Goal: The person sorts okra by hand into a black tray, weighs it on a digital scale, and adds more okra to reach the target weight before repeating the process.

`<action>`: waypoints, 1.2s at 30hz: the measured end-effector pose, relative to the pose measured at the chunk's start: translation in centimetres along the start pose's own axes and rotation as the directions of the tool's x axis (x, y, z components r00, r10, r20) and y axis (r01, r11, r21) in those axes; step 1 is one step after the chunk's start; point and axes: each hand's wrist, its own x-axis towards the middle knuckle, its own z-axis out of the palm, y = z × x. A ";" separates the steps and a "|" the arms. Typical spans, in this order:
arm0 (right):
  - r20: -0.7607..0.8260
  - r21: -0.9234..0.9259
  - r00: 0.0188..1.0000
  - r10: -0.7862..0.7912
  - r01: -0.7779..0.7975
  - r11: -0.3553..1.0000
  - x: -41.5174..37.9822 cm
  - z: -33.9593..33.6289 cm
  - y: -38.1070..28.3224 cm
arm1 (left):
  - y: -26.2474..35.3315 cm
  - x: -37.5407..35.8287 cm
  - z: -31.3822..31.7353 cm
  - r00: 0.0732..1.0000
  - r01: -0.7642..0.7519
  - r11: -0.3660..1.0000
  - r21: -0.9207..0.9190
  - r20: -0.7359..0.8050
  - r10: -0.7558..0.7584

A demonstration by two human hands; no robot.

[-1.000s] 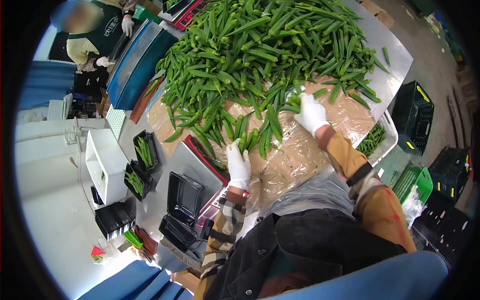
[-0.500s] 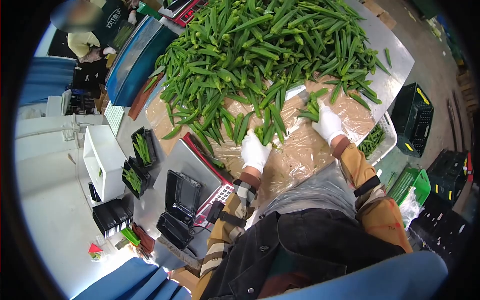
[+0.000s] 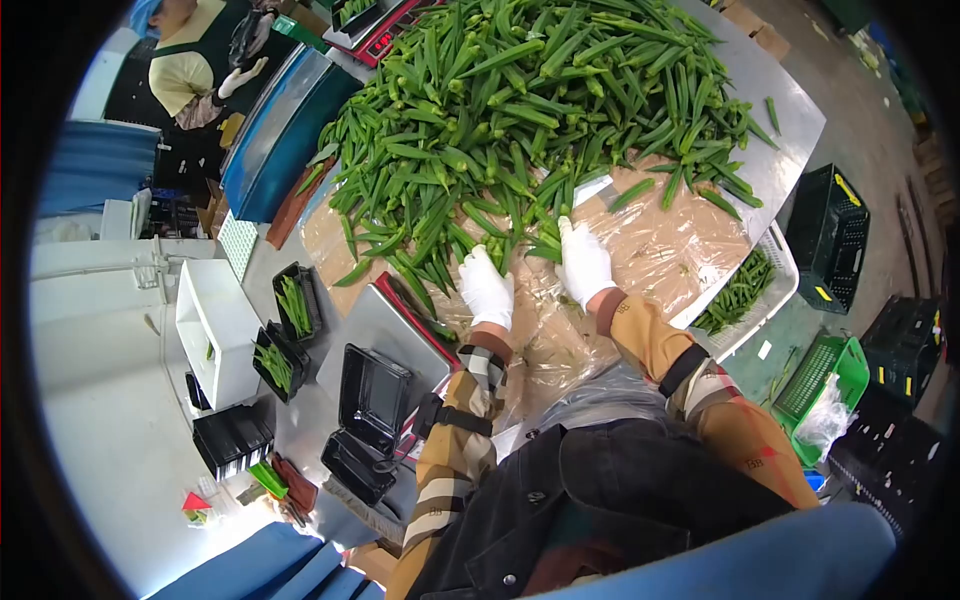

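Note:
A big heap of green okra (image 3: pixel 530 100) covers the far part of the table. At its near edge, my left hand (image 3: pixel 487 288), in a white glove, has its fingers curled over okra pods, partly hiding them. My right hand (image 3: pixel 586 264), also gloved in white, is just to the right with its fingers closed beside a small bunch of okra (image 3: pixel 545 241); its grip is partly hidden. Under both hands lies brown cardboard (image 3: pixel 640 235) wrapped in clear plastic film.
Left of my arm are a scale (image 3: pixel 415 335), an open black plastic tray (image 3: pixel 372 395) and two black trays of okra (image 3: pixel 293 305). A white crate (image 3: pixel 785 290) with okra stands at right, near a green basket (image 3: pixel 820 385). Another person (image 3: pixel 190 75) works at far left.
My right hand has moved left, close to my left hand, with okra by its fingers. My left hand has shifted slightly left. The other person has straightened and raised their hands.

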 end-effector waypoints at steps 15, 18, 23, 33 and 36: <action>0.526 0.812 0.821 -0.223 -0.563 -0.156 -7.5 -5.7 -3.6 | -0.2 -8.1 -8.3 0.810 0.584 -0.420 -0.694 0.529 0.252; 0.548 0.793 0.791 -0.274 -0.595 -0.130 -8.4 -5.0 -4.8 | -1.8 -9.4 -9.2 0.826 0.563 -0.433 -0.704 0.499 0.263; 0.520 0.828 0.805 -0.286 -0.557 -0.061 -9.9 -4.5 -8.5 | -4.7 -11.2 -11.7 0.859 0.510 -0.403 -0.760 0.472 0.199; 0.622 0.779 0.727 -0.290 -0.613 0.133 -12.0 -2.2 -14.2 | -17.1 -15.3 -19.7 0.942 0.176 -0.005 -0.984 0.170 -0.290; 0.661 0.736 0.656 -0.364 -0.663 0.140 -13.1 -0.8 -18.7 | -20.6 -16.6 -21.1 0.911 0.153 0.060 -0.986 0.117 -0.394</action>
